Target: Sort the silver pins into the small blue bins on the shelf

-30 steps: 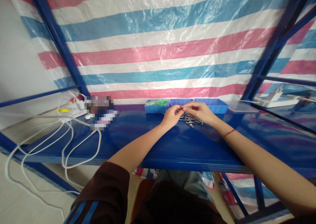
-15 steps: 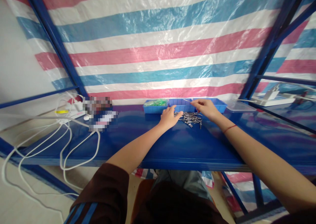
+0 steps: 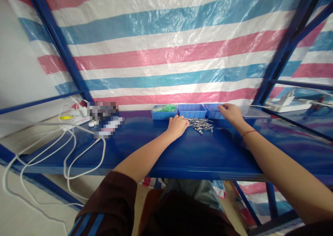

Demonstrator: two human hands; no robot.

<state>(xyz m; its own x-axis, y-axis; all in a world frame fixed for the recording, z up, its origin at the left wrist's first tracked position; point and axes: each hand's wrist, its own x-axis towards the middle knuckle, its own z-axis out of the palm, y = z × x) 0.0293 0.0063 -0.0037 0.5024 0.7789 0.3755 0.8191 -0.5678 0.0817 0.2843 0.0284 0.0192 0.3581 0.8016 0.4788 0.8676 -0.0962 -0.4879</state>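
A loose pile of thin silver rivets (image 3: pixel 201 124) lies on the blue tabletop. My left hand (image 3: pixel 178 126) rests at the pile's left edge, its thumb and fingers drawn together; whatever is between them is hidden. Over the right blue bin (image 3: pixel 213 113) hovers my right hand (image 3: pixel 231 113), thumb and forefinger pinched at the bin's opening. I cannot make out what this pinch holds. The middle blue bin (image 3: pixel 191 111) stands just behind the pile. Green and clear plastic packets (image 3: pixel 166 108) fill the left blue bin (image 3: pixel 163 116).
A clear plastic lid (image 3: pixel 256 112) lies right of the bins. White cables (image 3: pixel 102 152) loop over the table's left side, beside a blurred-out patch (image 3: pixel 106 119). Farther right is a white power strip (image 3: pixel 291 104). Blue metal posts (image 3: pixel 275 48) and striped sheeting (image 3: pixel 166 55) enclose the back.
My right hand has moved right, from above the middle bin, where it held a thin silver rivet, to the right bin. My left hand's spread fingers have drawn together at the pile.
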